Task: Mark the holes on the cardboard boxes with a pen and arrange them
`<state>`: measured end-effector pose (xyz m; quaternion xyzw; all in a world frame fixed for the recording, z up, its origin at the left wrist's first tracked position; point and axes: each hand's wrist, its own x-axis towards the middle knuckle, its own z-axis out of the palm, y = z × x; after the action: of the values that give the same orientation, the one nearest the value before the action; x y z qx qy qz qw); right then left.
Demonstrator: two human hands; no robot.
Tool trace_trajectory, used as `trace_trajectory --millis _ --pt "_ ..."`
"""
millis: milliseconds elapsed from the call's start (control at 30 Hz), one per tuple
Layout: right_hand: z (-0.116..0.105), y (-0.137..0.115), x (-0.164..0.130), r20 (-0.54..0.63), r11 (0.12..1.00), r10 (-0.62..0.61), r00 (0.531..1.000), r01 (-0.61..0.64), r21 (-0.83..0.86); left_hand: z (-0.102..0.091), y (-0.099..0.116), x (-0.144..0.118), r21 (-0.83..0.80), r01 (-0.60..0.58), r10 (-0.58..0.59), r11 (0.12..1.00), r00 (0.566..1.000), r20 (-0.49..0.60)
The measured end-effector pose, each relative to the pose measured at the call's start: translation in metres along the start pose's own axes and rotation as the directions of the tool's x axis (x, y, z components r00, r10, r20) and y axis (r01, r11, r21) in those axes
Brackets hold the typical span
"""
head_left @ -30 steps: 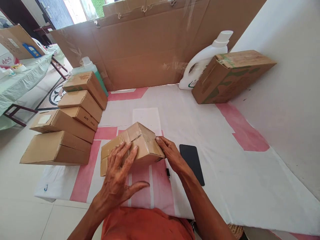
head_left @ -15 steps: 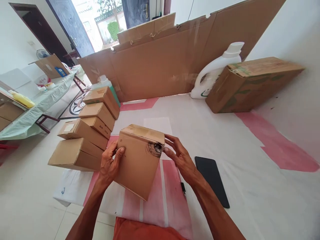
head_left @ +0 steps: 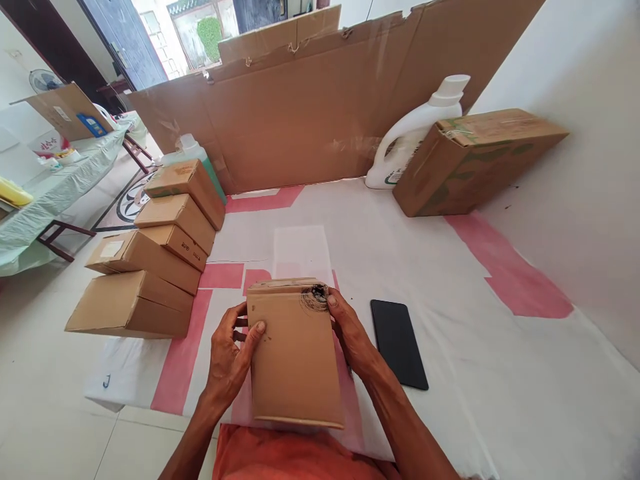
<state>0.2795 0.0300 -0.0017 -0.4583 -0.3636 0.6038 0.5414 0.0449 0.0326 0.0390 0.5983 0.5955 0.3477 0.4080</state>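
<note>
Between my hands is a brown cardboard box, its broad face turned up towards me. Black scribbled rings and a dark, torn-looking patch mark its top right corner. My left hand grips the left edge, thumb on the face and fingers behind. At the marked corner, my right hand holds the right edge with the thumb by the dark patch; its other fingers are mostly hidden behind the box. A black tablet-like slab lies flat to the right of my right hand.
Several cardboard boxes line the table's left side, with a bottle of green liquid behind. A tall cardboard sheet borders the back. At back right stand a white jug and a larger box. A white cloth covers the table.
The box has turned more upright and square to me, so its top side shows less. Both hands moved with it, and my right thumb now lies at the marked corner. The view shifted.
</note>
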Motion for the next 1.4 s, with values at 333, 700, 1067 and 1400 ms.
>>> trace_trajectory --millis 333,700,1067,1400 --pt "0.012 -0.024 -0.017 -0.075 0.996 0.019 0.997 -0.025 -0.087 0.012 0.044 0.022 0.463 -0.522 0.601 0.716 0.799 -0.028" --pt "0.014 -0.022 -0.03 -0.071 0.996 0.034 0.997 -0.04 -0.084 0.045 0.064 0.025 0.524 -0.545 0.588 0.655 0.803 0.1" --pt "0.015 0.0 -0.021 -0.192 0.975 0.108 0.975 -0.141 -0.172 0.053 0.041 0.04 0.521 -0.401 0.382 0.754 0.912 0.149" --pt "-0.042 0.015 -0.071 -0.36 0.233 0.21 0.909 -0.404 -0.884 0.042 0.014 0.042 0.492 -0.341 0.221 0.801 0.932 0.285"
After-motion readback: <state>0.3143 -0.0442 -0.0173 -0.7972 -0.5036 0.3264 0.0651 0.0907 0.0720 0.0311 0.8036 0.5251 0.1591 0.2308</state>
